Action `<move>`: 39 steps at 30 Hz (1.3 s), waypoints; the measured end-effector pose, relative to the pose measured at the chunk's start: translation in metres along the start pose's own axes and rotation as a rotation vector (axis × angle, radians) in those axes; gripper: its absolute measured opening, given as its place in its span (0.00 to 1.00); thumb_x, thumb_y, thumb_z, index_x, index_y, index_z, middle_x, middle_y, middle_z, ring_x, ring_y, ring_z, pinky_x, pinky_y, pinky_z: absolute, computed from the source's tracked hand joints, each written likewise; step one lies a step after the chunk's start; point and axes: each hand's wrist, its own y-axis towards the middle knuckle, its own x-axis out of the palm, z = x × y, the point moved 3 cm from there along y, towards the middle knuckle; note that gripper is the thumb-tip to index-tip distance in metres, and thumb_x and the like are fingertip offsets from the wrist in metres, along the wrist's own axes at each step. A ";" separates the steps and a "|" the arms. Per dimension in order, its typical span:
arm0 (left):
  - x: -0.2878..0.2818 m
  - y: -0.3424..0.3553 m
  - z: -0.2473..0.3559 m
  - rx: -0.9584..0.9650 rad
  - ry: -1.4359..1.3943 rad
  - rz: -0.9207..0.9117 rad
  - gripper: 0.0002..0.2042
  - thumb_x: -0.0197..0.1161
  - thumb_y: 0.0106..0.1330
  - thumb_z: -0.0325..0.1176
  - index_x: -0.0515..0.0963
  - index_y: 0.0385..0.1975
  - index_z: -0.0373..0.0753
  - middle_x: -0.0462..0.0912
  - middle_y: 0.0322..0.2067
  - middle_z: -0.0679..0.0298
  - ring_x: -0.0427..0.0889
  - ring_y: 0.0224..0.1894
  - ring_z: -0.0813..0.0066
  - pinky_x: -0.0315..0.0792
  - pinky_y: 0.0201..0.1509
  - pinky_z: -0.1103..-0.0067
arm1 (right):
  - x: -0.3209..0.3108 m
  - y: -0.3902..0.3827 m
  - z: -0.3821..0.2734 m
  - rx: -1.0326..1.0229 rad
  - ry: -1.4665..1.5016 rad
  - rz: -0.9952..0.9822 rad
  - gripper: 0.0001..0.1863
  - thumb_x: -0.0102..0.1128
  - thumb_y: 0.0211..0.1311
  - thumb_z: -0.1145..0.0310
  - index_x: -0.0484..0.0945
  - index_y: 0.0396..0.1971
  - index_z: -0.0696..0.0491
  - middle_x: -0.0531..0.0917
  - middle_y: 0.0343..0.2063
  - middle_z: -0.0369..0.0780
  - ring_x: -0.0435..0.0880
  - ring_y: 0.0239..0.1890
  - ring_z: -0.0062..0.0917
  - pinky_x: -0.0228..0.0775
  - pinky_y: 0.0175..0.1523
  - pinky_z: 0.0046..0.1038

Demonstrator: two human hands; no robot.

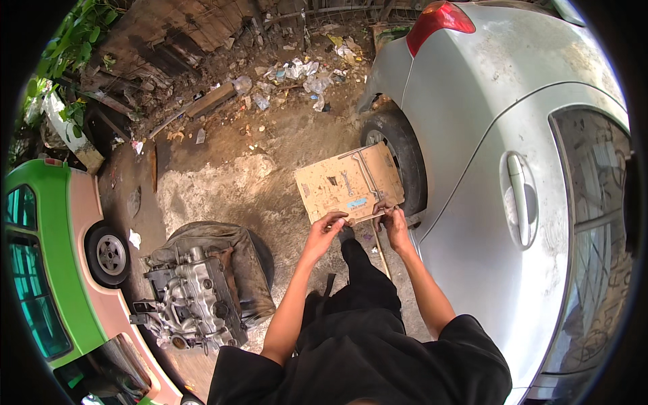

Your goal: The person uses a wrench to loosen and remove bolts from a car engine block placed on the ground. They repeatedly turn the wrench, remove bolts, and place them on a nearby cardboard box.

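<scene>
A flat piece of dirty brown cardboard [317, 192] is in front of me, tilted, its right side overlapping the silver car's wheel. My left hand [327, 228] is closed at its near edge, thumb and fingers pinching there. My right hand [397, 224] is closed at the near right corner, fingers bent. On the cardboard lie a long wrench [366, 174] and a shorter wrench [346, 183], with a small dark piece [331, 181] beside them and a blue patch [356, 202] near the front edge. Whether the fingers also hold something small cannot be made out.
A silver car [466, 135] stands close on my right, its tyre [412, 162] beside the cardboard. To the left a bare metal engine [192, 300] sits near a dark cloth-like heap [236, 243]. A green and pink vehicle [81, 229] is farther left. Litter [300, 73] lies along the far bank.
</scene>
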 end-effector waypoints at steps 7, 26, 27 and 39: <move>-0.006 -0.200 -0.066 -0.150 -0.031 -0.004 0.08 0.66 0.73 0.29 0.84 0.45 0.32 0.85 0.33 0.66 0.81 0.36 0.81 0.75 0.41 0.80 | 0.096 -0.210 0.079 0.085 0.134 0.150 0.16 0.46 0.74 0.59 0.76 0.42 0.58 0.81 0.25 0.40 0.79 0.25 0.24 0.70 0.31 0.27; -0.094 -0.424 -0.081 -0.027 0.075 -0.148 0.08 0.70 0.69 0.28 0.85 0.43 0.31 0.87 0.32 0.64 0.81 0.34 0.81 0.73 0.39 0.79 | 0.242 -0.456 0.106 0.108 -0.244 0.059 0.06 0.63 0.70 0.73 0.76 0.39 0.59 0.84 0.26 0.39 0.84 0.31 0.22 0.74 0.35 0.27; -0.101 -0.432 -0.085 -0.044 0.121 -0.189 0.08 0.70 0.69 0.28 0.85 0.43 0.32 0.87 0.32 0.64 0.81 0.34 0.81 0.73 0.39 0.79 | 0.250 -0.468 0.116 0.196 -0.282 0.078 0.07 0.63 0.71 0.72 0.76 0.39 0.59 0.84 0.27 0.39 0.84 0.31 0.21 0.74 0.35 0.26; -0.225 -0.608 -0.105 -0.138 0.382 -0.338 0.07 0.73 0.66 0.30 0.87 0.40 0.34 0.87 0.27 0.65 0.82 0.31 0.81 0.75 0.39 0.78 | 0.414 -0.597 0.206 0.193 -0.343 0.078 0.10 0.61 0.73 0.63 0.77 0.40 0.56 0.73 0.23 0.30 0.67 0.27 0.15 0.59 0.32 0.23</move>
